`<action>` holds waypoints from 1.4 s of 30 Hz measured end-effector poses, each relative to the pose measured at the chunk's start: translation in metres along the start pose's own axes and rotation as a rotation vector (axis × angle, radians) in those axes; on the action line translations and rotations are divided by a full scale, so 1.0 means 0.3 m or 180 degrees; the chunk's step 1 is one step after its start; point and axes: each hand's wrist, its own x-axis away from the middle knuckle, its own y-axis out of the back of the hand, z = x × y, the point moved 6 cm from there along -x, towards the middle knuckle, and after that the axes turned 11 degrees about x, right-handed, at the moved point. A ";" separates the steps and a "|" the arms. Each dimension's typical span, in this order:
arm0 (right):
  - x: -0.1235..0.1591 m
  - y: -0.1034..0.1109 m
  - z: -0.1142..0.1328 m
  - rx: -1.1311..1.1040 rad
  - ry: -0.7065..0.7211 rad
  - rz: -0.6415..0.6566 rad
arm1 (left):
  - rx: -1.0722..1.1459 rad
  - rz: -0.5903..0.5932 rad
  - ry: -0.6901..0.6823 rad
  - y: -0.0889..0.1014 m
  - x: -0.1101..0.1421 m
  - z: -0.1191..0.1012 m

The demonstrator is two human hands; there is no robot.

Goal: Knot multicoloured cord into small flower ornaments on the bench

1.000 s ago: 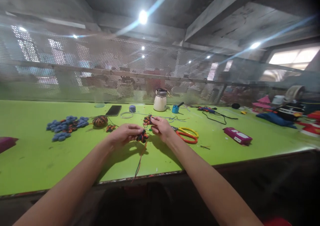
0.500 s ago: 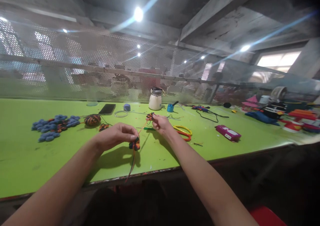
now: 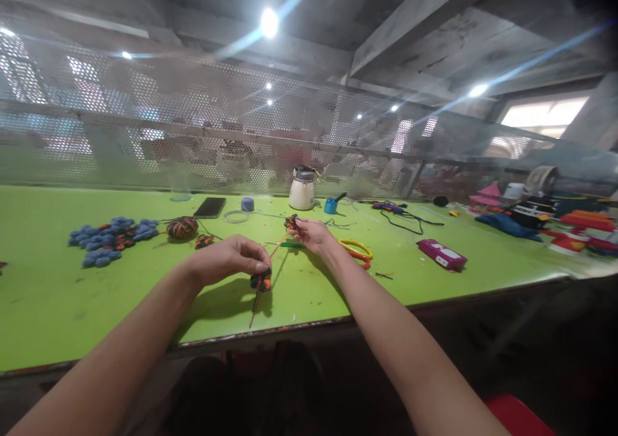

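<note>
My left hand (image 3: 230, 259) is closed in a pinch on a small knotted piece of orange and dark cord (image 3: 261, 280), held just above the green table (image 3: 145, 294). A loose cord tail (image 3: 255, 307) hangs from it toward the table's near edge. My right hand (image 3: 309, 233) is stretched farther out and pinches a second knotted cord piece (image 3: 291, 221). A taut strand of cord (image 3: 276, 250) runs between the two knots. Yellow and orange scissors (image 3: 356, 252) lie just right of my right wrist.
On the left lie a cluster of blue knotted pieces (image 3: 111, 239), a ball of orange cord (image 3: 182, 228) and a phone (image 3: 210, 207). A white jar (image 3: 302, 190), a blue cup (image 3: 331, 205), a glue gun with cable (image 3: 396, 212) and a magenta box (image 3: 441, 254) stand farther back and right. A perforated metal screen (image 3: 193, 133) backs the table.
My hands have drawn apart: the right one moved away from me with its knot, the left one came nearer the table's edge, and the strand between them has stretched out.
</note>
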 end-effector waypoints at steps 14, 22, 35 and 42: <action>0.020 0.059 0.060 0.1258 0.0377 -0.0967 | 0.0076 -0.0214 0.0249 0.004 -0.027 0.049; 0.249 -0.196 0.118 0.1331 0.1133 0.1410 | 0.0290 -0.0357 0.0086 0.001 -0.024 0.041; 0.240 -0.155 0.088 0.1740 0.0899 0.2316 | 0.0266 -0.0537 0.0096 0.025 -0.019 0.043; 0.173 -0.086 0.066 0.1896 0.0662 0.1804 | 0.0323 -0.0558 0.0028 0.039 -0.021 0.045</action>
